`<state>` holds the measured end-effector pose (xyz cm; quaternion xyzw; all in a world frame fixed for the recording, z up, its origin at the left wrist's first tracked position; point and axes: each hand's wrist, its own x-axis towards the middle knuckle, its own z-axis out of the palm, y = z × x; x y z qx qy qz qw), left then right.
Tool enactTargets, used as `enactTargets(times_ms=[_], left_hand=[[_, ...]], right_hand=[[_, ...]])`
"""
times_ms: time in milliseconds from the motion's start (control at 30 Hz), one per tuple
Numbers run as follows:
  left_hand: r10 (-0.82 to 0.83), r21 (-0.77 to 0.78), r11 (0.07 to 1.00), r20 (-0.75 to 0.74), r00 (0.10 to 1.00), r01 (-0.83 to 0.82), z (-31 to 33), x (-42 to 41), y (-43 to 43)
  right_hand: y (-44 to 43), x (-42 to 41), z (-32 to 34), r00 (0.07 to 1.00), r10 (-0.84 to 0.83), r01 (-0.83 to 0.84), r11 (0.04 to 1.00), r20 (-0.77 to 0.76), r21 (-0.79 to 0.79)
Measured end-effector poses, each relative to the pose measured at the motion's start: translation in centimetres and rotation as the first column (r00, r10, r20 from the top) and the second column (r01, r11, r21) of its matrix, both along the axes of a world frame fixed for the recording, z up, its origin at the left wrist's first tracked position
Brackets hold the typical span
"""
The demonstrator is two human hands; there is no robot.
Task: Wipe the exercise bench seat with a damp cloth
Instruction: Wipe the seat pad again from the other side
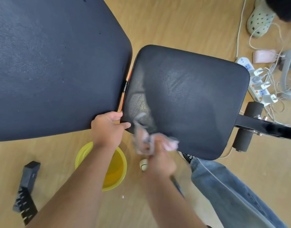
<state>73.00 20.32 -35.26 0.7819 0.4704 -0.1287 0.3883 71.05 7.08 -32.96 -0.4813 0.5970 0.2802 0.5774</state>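
The black padded bench seat (199, 96) fills the middle of the view, with shiny damp patches near its left and centre. My right hand (159, 155) is blurred by motion at the seat's near edge and is closed on a pale pinkish-grey cloth (172, 143). My left hand (109, 127) rests at the seat's near-left corner, beside the gap to the backrest, fingers bent against the pad's edge. The large dark backrest pad (55, 66) lies to the left.
A yellow bowl of water (116, 168) stands on the wooden floor under my left forearm. A black bracket (26, 191) lies at the lower left. Foam rollers (253, 109) stick out right of the seat. A power strip and cables (260, 86) and a clog (260, 20) lie at the right. My jeans leg (232, 191) is at lower right.
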Motion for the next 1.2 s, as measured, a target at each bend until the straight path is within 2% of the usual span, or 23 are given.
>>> enactTargets(times_ms=[100,167,300,400,467,533,567,633,667,700,767,867,1000,1067,1133,1200], left_hand=[[-0.016,0.006,1.0,-0.027,0.999,0.017,-0.6,-0.1,0.3],[0.01,-0.035,0.999,-0.018,1.0,-0.011,-0.7,-0.1,0.3],[-0.024,0.004,1.0,-0.005,1.0,0.024,-0.3,-0.2,0.2],[-0.012,-0.028,1.0,-0.002,1.0,0.012,0.2,0.0,-0.1],[-0.01,-0.018,1.0,-0.003,1.0,0.01,0.1,0.0,-0.1],[-0.02,0.01,1.0,0.004,1.0,0.02,-0.1,0.0,0.0],[-0.034,0.029,0.999,0.006,0.999,0.034,-0.4,0.0,0.2],[-0.066,0.051,0.997,-0.001,0.998,0.066,-0.7,0.0,0.4],[-0.07,0.055,0.996,-0.013,0.997,0.07,-0.8,0.0,0.4],[-0.054,0.051,0.997,-0.02,0.998,0.055,-0.8,-0.1,0.4],[-0.001,0.023,1.0,-0.021,1.0,0.002,-0.8,-0.1,0.3],[-0.011,-0.007,1.0,-0.018,1.0,0.01,-0.3,0.1,0.0],[-0.003,-0.027,1.0,-0.01,1.0,0.003,-0.1,0.3,0.0],[0.011,-0.03,0.999,-0.023,1.0,-0.012,0.0,0.2,-0.1],[0.01,-0.015,1.0,-0.029,1.0,-0.011,0.0,0.1,-0.1],[0.009,-0.011,1.0,-0.024,1.0,-0.01,0.1,0.1,-0.1]], right_hand=[[4.5,-0.3,-1.2,0.999,-0.045,0.046,0.996,-0.019,0.072],[5.6,-0.5,-1.0,0.994,-0.091,0.082,0.988,0.059,0.13],[0.8,-0.2,-1.5,0.988,-0.135,0.126,0.985,-0.068,-0.119],[-3.1,-0.6,-0.9,0.973,-0.228,0.213,0.936,-0.022,-0.282],[-2.7,-1.0,-1.6,0.986,-0.158,0.167,0.967,0.057,-0.193],[1.2,-0.8,-1.2,0.999,-0.036,0.037,0.998,-0.014,0.041],[3.1,-0.7,-1.1,1.0,-0.026,0.027,0.997,-0.013,0.077],[5.8,-1.2,-2.0,0.991,-0.12,0.11,0.981,0.056,0.158],[6.8,-0.8,-1.9,0.976,-0.219,0.214,0.958,0.005,0.19],[6.9,-0.2,-1.8,0.955,-0.292,0.296,0.936,-0.048,0.192],[5.1,0.1,-1.6,0.975,-0.204,0.21,0.976,-0.092,0.057],[2.3,-0.3,-2.2,0.974,-0.204,0.199,0.978,-0.094,-0.061],[3.9,0.0,-2.0,0.945,-0.317,0.319,0.948,-0.073,0.009],[3.8,-0.3,-2.8,0.964,-0.264,0.266,0.962,-0.028,0.068],[2.0,-0.8,-2.9,0.998,-0.063,0.064,0.995,-0.011,0.072],[-1.5,-1.5,-2.7,0.995,0.102,-0.102,0.995,-0.009,-0.006]])
